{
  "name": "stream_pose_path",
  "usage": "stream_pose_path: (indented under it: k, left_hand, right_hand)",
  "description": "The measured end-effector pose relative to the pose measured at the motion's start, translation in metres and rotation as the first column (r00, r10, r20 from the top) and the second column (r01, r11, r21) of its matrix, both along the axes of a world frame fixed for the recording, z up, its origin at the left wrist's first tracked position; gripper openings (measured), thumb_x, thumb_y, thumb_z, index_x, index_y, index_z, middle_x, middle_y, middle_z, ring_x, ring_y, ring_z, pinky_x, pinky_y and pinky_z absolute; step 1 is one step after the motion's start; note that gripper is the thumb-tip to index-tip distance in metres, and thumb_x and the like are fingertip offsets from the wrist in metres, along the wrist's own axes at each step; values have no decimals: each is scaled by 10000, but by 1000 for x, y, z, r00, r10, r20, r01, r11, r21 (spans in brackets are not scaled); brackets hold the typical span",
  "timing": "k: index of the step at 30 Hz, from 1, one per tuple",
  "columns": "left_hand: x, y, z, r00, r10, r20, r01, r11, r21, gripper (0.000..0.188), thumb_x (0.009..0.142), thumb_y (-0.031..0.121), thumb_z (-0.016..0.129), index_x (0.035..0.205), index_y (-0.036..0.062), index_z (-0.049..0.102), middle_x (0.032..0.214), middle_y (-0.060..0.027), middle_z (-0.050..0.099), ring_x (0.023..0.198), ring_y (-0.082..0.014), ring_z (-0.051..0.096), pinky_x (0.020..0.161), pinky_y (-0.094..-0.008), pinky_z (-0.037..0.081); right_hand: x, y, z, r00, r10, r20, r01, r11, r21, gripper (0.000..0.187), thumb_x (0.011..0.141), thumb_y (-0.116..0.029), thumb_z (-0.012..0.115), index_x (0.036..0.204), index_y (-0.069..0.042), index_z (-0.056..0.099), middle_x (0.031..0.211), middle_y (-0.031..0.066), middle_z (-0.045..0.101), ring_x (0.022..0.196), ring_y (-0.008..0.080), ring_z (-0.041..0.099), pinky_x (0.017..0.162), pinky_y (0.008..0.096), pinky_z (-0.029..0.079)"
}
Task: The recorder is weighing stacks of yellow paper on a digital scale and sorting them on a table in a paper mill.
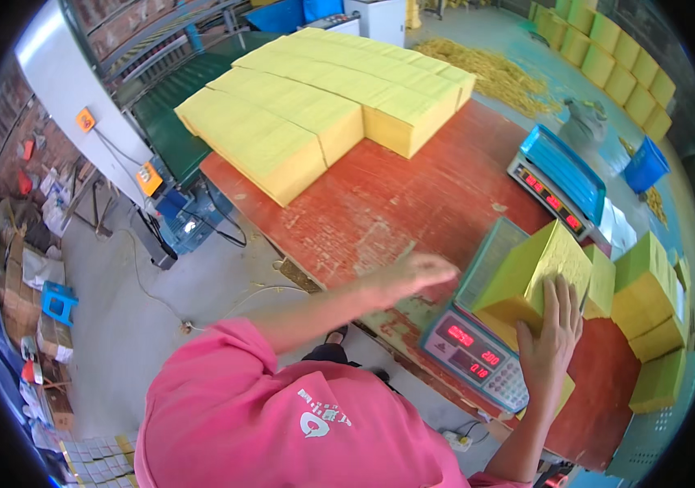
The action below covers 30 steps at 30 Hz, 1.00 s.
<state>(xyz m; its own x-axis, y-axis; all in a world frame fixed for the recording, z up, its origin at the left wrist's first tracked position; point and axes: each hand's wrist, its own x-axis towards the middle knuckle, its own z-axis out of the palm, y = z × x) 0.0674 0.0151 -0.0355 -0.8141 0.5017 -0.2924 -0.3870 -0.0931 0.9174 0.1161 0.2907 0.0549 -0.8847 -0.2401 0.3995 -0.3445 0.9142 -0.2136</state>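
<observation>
A thick stack of yellow paper sits on a digital scale with a lit red display, at the right of the red table. My right hand lies against the near right side of this stack, its fingers stretched out flat over the paper. Left of the scale, my left hand hovers above the tabletop with fingers extended and nothing in them. Its fingertips point at the scale's left edge, apart from the stack. Part of another yellow stack shows behind my right wrist.
Long rows of yellow paper stacks cover the far part of the red table. A second scale with a blue tray stands beyond mine. More yellow stacks stand at the right. A blue bucket is on the floor.
</observation>
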Motion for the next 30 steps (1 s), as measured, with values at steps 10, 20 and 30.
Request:
stream_pose_path:
  k: [10, 20, 30]
  left_hand:
    - [-26, -268, -1, 473, -193, -859, -878, -177, -444, 939, 730, 350, 805, 1489, 77, 324, 1569, -212, 194, 1453, -394, 205, 1148, -586, 221]
    - [-22, -328, -47, 432, -109, -895, -902, -63, -428, 755, 730, 391, 779, 1369, 103, 500, 1523, -181, 307, 1443, -398, 215, 1113, -671, 187]
    - [-24, -337, -48, 418, -32, -908, -907, 42, -419, 642, 737, 360, 788, 1286, 109, 571, 1506, -143, 353, 1436, -369, 249, 1104, -689, 165]
  right_hand:
    - [-50, -209, -31, 906, 408, -113, -337, 534, -776, 598, 908, -57, 549, 1468, 22, 354, 1524, 176, 372, 1385, 351, 385, 1119, 448, 316]
    - [-218, -454, -183, 731, 603, 321, 224, 233, -947, 627, 1023, -223, 478, 1549, -72, 172, 1600, 128, 198, 1424, 281, 308, 1146, 399, 281]
    - [-218, -525, -200, 829, 538, 152, 230, -81, -970, 574, 1063, -365, 307, 1552, -97, 173, 1582, 131, 220, 1394, 278, 343, 1112, 396, 343]
